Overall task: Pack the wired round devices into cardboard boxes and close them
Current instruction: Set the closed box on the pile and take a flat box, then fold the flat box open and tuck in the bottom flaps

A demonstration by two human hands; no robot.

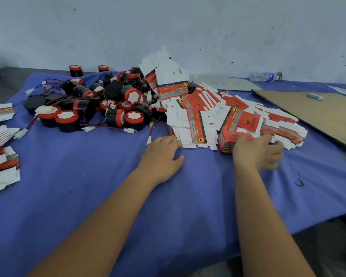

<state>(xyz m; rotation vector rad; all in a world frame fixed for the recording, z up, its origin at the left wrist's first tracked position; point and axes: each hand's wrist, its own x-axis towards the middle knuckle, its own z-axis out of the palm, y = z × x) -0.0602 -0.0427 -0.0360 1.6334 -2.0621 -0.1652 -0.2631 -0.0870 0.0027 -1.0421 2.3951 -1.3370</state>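
Head view shows a blue cloth [88, 186] spread over the work surface, likely there to keep small parts from rolling or scratching. Beyond the fingers of both hands lies a wide spill of flat, unfolded cartons [218, 114], red and white, fanned out so one can be slid off the edge. Past the left fingertips, further back, sits a heap of round black-and-red devices [116, 104] with thin wires and white plugs trailing toward the hands; none is in a box here. One made-up red box [226, 139] stands just under the right fingers, at the near edge of the carton spill. The right hand [258, 150] reaches forward over it, arm stretched, fingers curved down on its top and far side; they are blurred, so whether they truly grip it I cannot tell. The left hand [164, 154] lies palm down on the cloth, fingers loosely together and slightly bent, tips touching the nearest flat carton, thumb apart, probably steadying the pile.
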